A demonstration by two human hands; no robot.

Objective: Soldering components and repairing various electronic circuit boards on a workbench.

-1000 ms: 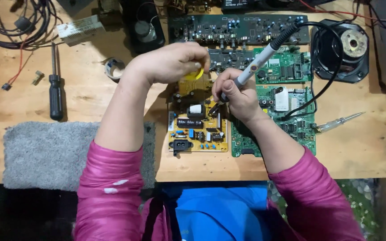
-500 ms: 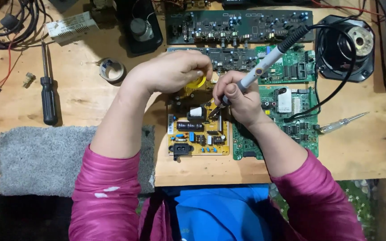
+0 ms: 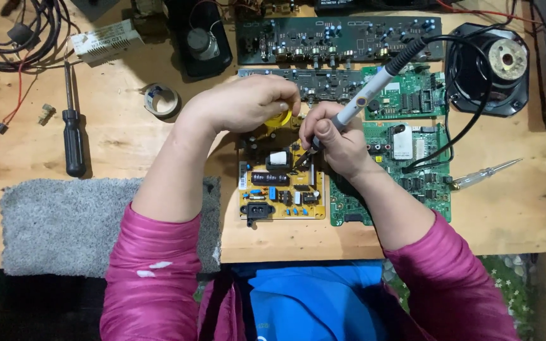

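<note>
Now right hand grips soldering iron over yellow board; left hand curled.

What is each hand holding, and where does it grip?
The right hand holds a soldering iron low on its handle, pen-style. The left hand rests over a yellow part; its grip is hidden.
</note>
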